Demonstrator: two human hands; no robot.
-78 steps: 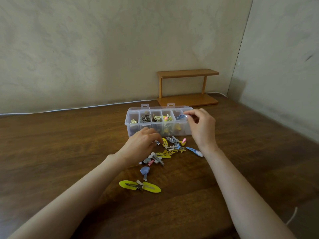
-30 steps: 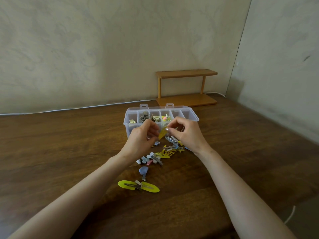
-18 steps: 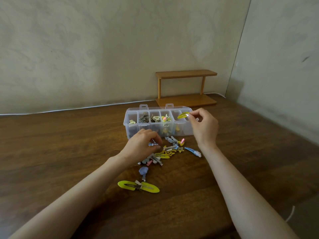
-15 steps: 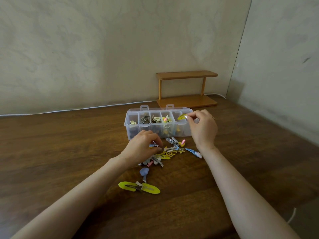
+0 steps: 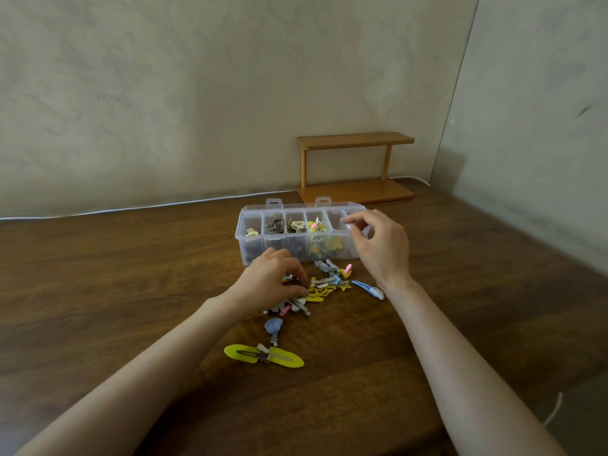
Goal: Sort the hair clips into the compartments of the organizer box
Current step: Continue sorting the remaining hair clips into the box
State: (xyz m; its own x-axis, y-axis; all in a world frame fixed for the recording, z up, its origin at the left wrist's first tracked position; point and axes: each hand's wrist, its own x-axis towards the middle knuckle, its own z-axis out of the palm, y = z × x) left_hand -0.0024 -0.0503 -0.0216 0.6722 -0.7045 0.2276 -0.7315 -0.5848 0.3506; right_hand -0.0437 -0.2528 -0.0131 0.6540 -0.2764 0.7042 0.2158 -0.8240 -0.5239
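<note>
Head view puts my organizer box (image 5: 297,240) mid-table with the loose hair clips (image 5: 324,284) piled just in front of it. My right hand (image 5: 381,246) hovers over the right-end compartments, fingers loosely spread and empty, so I'd bring it back to the pile. My left hand (image 5: 271,284) is curled onto the clips; I'd separate one cleanly before lifting. Its fingertips hide whichever clip they pinch.

The left hand (image 5: 269,281) lay palm down, its fingers curled and pinched together at their tips. The right hand (image 5: 381,248) hovered raised, thumb and forefinger apart, holding nothing.
</note>
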